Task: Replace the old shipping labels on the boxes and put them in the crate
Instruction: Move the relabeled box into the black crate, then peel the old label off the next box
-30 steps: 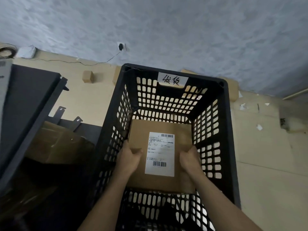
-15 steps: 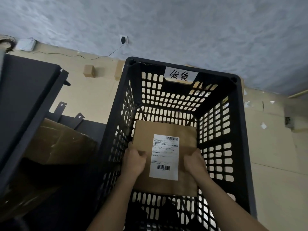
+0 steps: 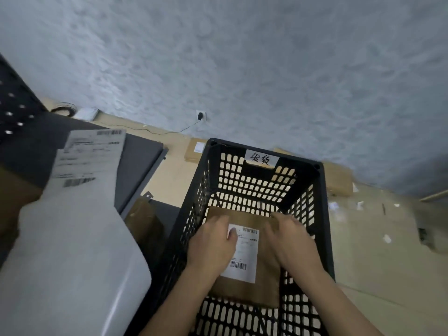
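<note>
A black perforated crate (image 3: pixel 322 190) stands on the floor, with a white handwritten tag (image 3: pixel 261 158) on its far wall. Inside it lies a flat brown cardboard box (image 3: pixel 264 284), face up, carrying a white shipping label (image 3: pixel 244 253) with barcodes. My left hand (image 3: pixel 213 246) hovers over the box's left part and covers the label's left edge, fingers loosely spread. Over the box's right part is my right hand (image 3: pixel 291 243), fingers apart, no longer gripping the side. Both hands are blurred.
A grey table (image 3: pixel 138 161) is at the left with a sheet of printed labels (image 3: pixel 89 156) and a large white blurred object (image 3: pixel 68 263) in front. A cardboard box (image 3: pixel 143 219) sits under the table. Flat cartons (image 3: pixel 194 150) and paper scraps (image 3: pixel 386 238) lie on the floor.
Both hands gripped the box's sides while lowering it into the crate; now they are off the sides and above its top. The view has shifted, bringing the table and label sheet into sight.
</note>
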Demonstrator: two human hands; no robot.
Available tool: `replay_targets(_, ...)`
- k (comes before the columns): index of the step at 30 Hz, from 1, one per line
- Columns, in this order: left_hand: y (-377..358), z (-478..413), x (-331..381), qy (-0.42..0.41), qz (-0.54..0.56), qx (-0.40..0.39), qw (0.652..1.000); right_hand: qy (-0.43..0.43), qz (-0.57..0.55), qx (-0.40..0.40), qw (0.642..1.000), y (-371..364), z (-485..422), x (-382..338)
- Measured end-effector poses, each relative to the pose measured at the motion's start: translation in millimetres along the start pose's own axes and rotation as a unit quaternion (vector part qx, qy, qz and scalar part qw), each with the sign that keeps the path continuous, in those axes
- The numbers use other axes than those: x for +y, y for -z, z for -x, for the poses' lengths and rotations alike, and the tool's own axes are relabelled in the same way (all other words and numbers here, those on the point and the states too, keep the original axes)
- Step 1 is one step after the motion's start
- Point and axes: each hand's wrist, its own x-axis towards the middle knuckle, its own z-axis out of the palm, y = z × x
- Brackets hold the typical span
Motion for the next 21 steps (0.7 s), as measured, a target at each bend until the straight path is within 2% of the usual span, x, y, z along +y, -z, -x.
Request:
replay_targets(4, 34.6, 37.7, 21.9, -0.012, 0.009, 0.112, 0.994, 0.097, -0.004, 0.061, 0.993, 47.9, 15.9, -33.6)
replay_targets(10, 89.0, 121.5, 43.5, 0.011, 0.089, 0.274, 0.957, 0.264, -0.078, 0.063, 0.959, 92.4, 51.6, -79.2)
replay_targets(16, 122.2, 219.7, 7.2, 0.125, 0.069, 0.392, 0.909, 0.387, -0.112, 0.0, 0.915, 86.7, 105.3, -136.4)
replay_targets(21, 148.4, 325.2, -27.2, 0.203, 0.007, 0.481, 0.853, 0.495, -0.121, -0.057, 0.858, 63.8, 182.6, -200.8)
